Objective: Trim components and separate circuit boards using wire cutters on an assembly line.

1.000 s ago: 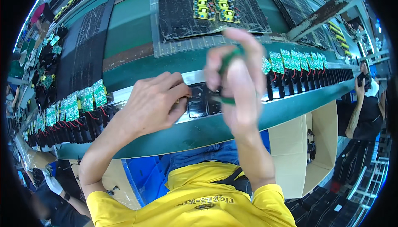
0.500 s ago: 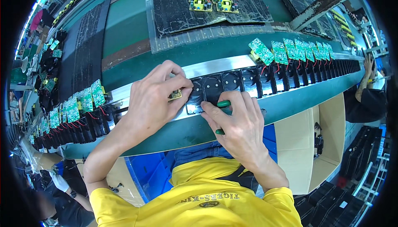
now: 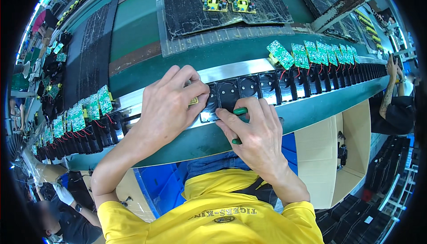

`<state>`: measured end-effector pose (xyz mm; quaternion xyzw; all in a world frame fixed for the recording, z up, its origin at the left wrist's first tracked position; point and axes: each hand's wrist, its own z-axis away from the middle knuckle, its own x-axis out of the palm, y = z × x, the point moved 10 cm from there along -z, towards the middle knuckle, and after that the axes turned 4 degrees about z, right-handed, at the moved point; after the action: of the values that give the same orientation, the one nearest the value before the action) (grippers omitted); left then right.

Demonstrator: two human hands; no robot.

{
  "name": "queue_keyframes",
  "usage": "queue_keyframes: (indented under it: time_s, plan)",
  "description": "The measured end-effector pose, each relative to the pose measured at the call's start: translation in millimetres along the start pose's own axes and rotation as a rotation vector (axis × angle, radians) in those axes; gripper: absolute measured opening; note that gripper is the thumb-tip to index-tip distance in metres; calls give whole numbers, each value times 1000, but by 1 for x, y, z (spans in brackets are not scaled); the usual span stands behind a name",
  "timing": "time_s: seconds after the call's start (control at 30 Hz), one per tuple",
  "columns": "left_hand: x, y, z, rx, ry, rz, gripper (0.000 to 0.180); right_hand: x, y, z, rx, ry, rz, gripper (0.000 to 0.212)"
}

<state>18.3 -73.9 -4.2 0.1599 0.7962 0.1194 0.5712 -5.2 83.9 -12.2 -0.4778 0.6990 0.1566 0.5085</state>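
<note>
**Crowded fingers over the black housings**

The likeliest trouble, it seems, is a slip: if the left hand (image 3: 174, 102) loosens its pinch, the small yellow part (image 3: 194, 101) could drop onto the row of black housings (image 3: 229, 91). A shift of the right hand (image 3: 254, 126) might also let the green-handled tool (image 3: 240, 111) scrape a housing, since it sits so near the row.

The left hand, at the row's middle, is curled nearly closed, thumb and fingers around the yellow part (mostly hidden by the knuckles). The right hand, at the row's near side, is half curled around the tool, its thumb and index fingertips at a housing's near edge; the tool's working end cannot be made out.
</note>
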Motion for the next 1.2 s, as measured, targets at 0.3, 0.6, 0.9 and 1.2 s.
queue_keyframes:
  time_s: [0.3, 0.6, 0.9, 1.2]
  plan:
    - [2, 17, -5, 110, 55, -101, 10, -4, -2, -8, 9, -1, -25, 24]
    - [8, 16, 8, 65, 73, -294, 8, -25, -12, -16, -11, -43, -206, 33]
    - [9, 9, 3, 10, 2, -183, 8, -3, 22, -69, 327, 226, -1730, 38]
    - [6, 5, 1, 39, 13, -94, 7, 42, 22, -83, 361, 321, -1688, 41]
